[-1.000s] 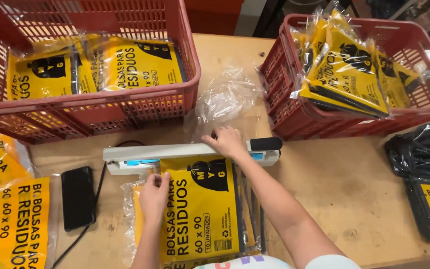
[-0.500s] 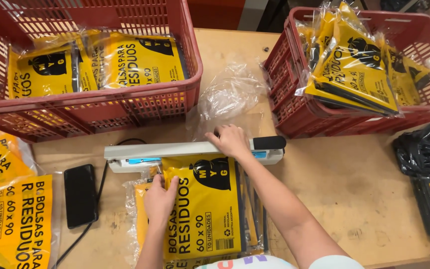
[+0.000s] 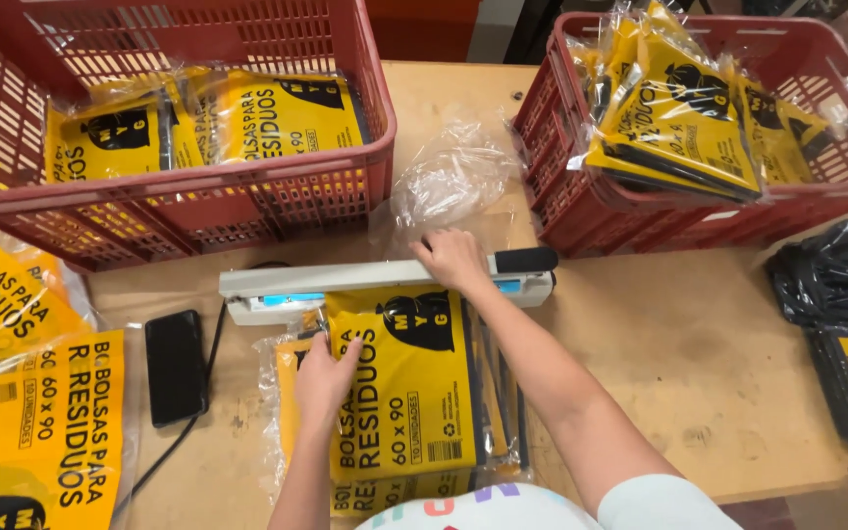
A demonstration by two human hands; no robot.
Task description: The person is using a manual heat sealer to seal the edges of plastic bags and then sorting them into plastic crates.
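The light is bright and even, with soft small shadows. The clear plastic wrap (image 3: 449, 177) shines a little. The edges bend slightly.
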